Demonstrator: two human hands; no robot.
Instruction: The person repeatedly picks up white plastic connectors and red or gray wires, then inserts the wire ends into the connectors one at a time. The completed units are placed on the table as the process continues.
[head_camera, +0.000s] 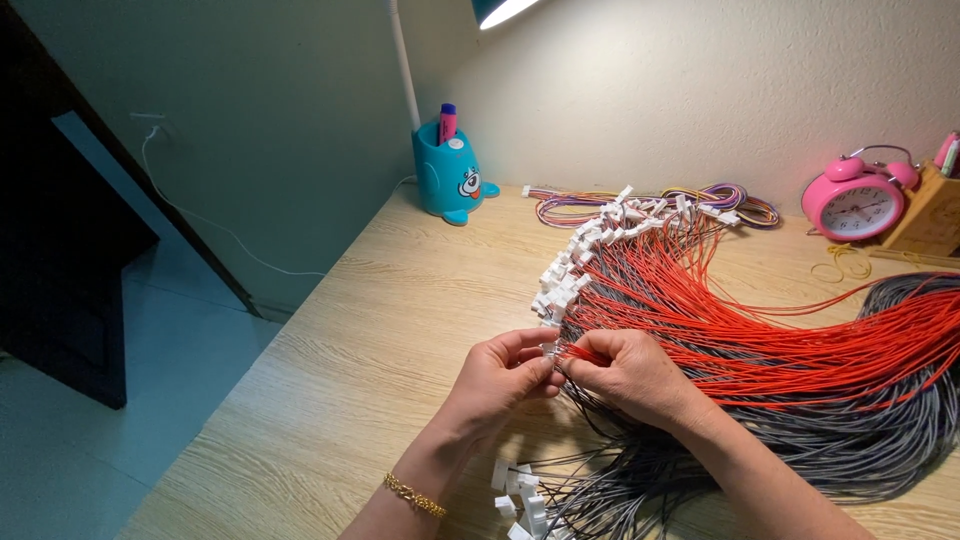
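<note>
Left hand (500, 375) pinched small white connector (548, 349); right hand (630, 375) gripped red wire (585, 354) at its mouth, mid-worktop (380, 340). Best kept square, fingertips close to plug. Finished white plugs (575, 270) fanned just above; grey wires (850, 440) crowded beneath right wrist. Teal pen holder (448, 170), pink alarm clock (855, 200) well apart.

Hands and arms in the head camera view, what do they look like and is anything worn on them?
Both hands are bare, no gloves and no rings that can be seen. The left hand has a thin gold chain bracelet at the wrist. The right hand and its forearm carry nothing. No sleeves show on either forearm. Fingernails look short and unpainted.
</note>
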